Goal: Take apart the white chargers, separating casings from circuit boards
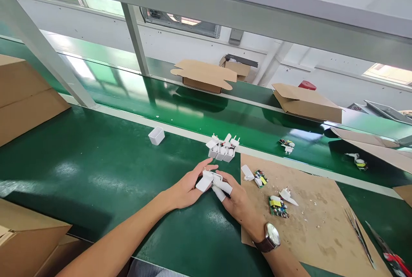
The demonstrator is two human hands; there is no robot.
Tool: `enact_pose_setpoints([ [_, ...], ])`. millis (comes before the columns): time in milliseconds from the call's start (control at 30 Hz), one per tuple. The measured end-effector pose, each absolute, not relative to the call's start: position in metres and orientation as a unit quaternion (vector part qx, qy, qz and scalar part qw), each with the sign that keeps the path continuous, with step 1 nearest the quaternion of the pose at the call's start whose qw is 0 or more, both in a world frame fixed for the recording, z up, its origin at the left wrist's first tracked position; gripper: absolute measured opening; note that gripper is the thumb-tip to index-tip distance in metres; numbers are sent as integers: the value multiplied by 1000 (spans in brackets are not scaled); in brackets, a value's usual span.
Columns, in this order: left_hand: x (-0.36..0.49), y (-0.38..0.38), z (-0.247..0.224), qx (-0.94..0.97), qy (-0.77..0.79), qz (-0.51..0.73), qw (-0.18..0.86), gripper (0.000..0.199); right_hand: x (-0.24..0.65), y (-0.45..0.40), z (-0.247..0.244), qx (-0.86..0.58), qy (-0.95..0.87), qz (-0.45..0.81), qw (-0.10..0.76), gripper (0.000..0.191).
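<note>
your left hand [186, 190] and right hand [237, 202] grip a white plug casing [204, 182], lower centre | three casings [222, 152] just above | white box [156, 136] left of centre on counter [96, 152]

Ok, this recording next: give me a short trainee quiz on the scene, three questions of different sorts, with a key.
1. True or false: the left hand and the right hand together hold a white plastic part.

2. What colour is the handle of the tool to the right of the tweezers?
A) blue
B) red
C) yellow

3. Fill the gap: in the picture, the lone white box sits to the ____ of the group of white cases.

Key: 1. True. 2. B. 3. Left.
</note>
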State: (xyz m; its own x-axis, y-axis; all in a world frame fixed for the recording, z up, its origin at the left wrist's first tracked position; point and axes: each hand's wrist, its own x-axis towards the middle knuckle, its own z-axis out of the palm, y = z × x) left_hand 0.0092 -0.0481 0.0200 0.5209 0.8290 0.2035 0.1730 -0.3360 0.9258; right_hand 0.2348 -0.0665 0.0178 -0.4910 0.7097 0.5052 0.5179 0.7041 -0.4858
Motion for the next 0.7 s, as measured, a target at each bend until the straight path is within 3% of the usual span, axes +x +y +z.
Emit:
enact_pose_setpoints([
  [200, 10, -50, 19, 753, 348, 368, 420, 75, 232, -67, 25, -373, -821, 132, 411, 39],
  [400, 13, -48, 13, 741, 344, 383, 431, 77, 234, -65, 26, -368, -842, 167, 358, 45],
  [600, 15, -50, 14, 751, 332, 417, 390, 87, 233, -68, 18, -364, -829, 134, 403, 46],
  [700, 15, -50, 17, 759, 325, 434, 361, 88, 233, -67, 18, -364, -838, 147, 380, 45],
])
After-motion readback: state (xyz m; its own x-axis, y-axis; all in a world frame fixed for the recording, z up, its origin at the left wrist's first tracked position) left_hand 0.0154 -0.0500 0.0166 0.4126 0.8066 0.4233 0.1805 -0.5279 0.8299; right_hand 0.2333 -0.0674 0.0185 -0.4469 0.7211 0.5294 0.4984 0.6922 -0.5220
